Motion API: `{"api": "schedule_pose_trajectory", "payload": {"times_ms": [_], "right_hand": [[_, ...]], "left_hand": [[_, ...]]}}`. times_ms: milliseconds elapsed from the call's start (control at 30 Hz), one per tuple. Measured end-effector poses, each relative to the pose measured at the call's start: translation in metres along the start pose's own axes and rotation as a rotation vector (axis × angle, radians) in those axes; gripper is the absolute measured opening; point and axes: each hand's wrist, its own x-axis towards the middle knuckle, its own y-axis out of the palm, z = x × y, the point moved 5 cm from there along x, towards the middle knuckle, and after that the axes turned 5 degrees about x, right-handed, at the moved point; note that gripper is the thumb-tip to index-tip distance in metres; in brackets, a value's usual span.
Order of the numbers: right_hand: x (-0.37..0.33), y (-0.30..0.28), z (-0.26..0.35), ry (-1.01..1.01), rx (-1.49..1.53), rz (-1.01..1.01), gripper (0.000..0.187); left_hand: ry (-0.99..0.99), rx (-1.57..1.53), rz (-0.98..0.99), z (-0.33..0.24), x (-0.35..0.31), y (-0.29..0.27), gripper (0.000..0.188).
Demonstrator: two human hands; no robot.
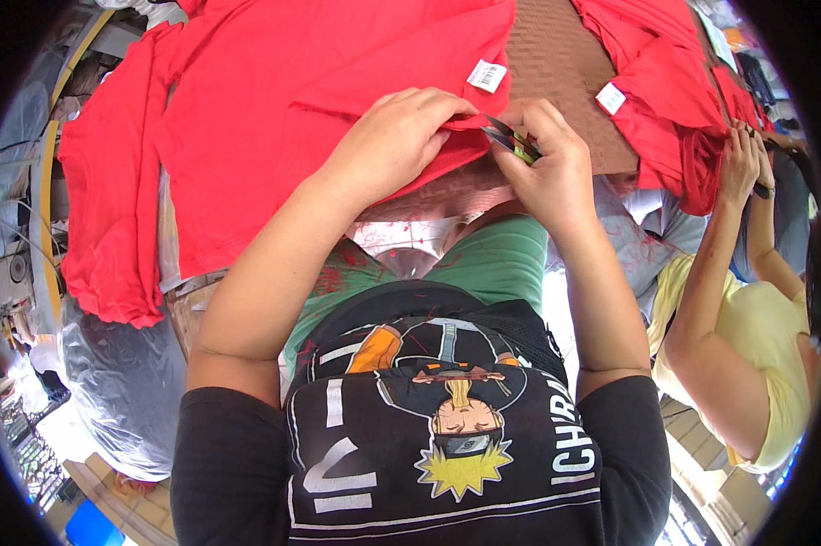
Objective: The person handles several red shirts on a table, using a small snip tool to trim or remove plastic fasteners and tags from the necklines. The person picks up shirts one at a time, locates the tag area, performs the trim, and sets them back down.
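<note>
A red long-sleeved garment (247,136) spreads over the brown table in front of me. My left hand (397,136) is closed on its near right edge, pinching the fabric between thumb and fingers. Close beside it, my right hand (552,159) grips a small pair of thread snips (524,146) with dark blades and some yellow-green on them. The blade tips point left and reach the pinched edge; I cannot tell whether they touch the cloth. Just above the hands, a white label (487,75) with a barcode lies on the garment.
At the right a co-worker in a yellow top (738,337) handles another red garment (670,100) with a white tag (610,97), holding a dark tool. Brown patterned table covering (565,68) shows between the garments. A plastic-covered bundle (119,391) stands at the left. Red thread scraps lie on my green trousers (492,255).
</note>
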Motion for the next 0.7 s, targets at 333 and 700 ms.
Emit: {"api": "schedule_pose_trajectory", "payload": {"times_ms": [333,700], "right_hand": [[0.011,-0.018,-0.013,0.507,0.807,0.221,0.013],[0.013,-0.009,-0.035,0.499,0.654,0.250,0.016]], "left_hand": [[-0.369,-0.616,0.111,-0.006,0.009,-0.019,0.017],[-0.185,-0.368,-0.089,-0.013,0.007,-0.016,0.015]]}}
